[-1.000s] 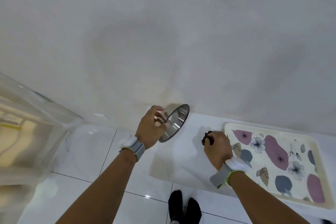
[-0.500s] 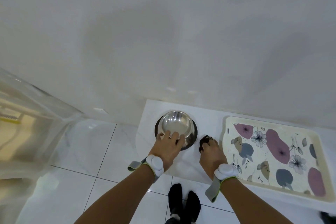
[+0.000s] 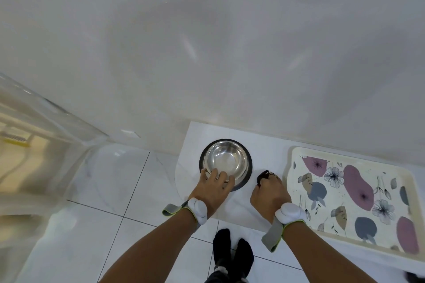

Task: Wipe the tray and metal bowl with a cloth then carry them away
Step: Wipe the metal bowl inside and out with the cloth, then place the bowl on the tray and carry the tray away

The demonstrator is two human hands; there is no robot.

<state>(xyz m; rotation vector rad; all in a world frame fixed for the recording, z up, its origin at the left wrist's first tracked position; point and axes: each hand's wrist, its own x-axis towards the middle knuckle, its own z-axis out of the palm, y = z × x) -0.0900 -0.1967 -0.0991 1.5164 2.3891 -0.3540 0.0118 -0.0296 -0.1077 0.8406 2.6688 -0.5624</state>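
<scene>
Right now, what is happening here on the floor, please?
A person is bent over a white mat by the wall. The left hand rests on the near rim of a metal bowl, which stands upright on the mat. The right hand is closed around a small dark cloth. A flowered tray lies flat to the right, untouched.

Left hand flat with fingers spread, right hand fisted, both forearms extended.

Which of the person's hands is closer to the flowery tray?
The right. The right hand, closed around a dark cloth, sits just beside the tray at its left edge. The left hand is farther off, resting on the near rim of the metal bowl.
</scene>
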